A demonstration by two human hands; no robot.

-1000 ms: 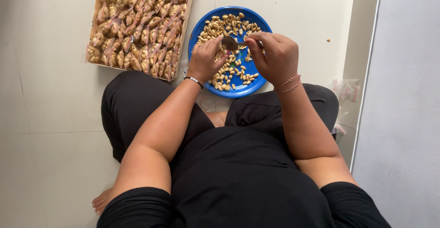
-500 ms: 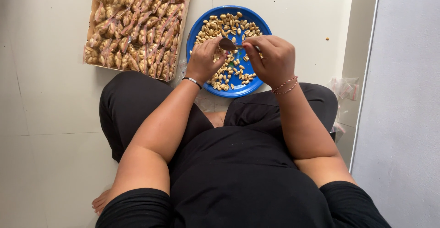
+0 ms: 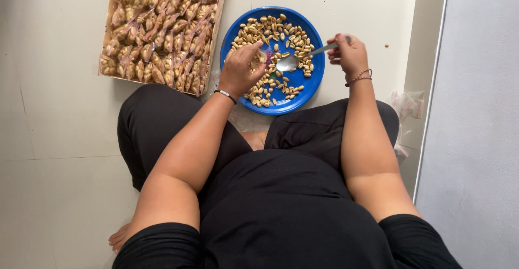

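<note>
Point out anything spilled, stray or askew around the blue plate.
One stray peanut lies alone on the pale floor, right of the blue plate and beyond the right hand holding the spoon. A few empty clear bags lie loose by the right knee. Nothing else looks spilled.

Single view, head-mounted: I look steeply down from my own head over chest and crossed legs to the floor (image 3: 59, 117). Facing forward and downward, near range, arms fill the middle. Top of frame reaches the blue plate (image 3: 316, 82) and the woven tray (image 3: 212, 47); a pale wall (image 3: 476, 139) closes the right edge. No second view to overlap.
</note>
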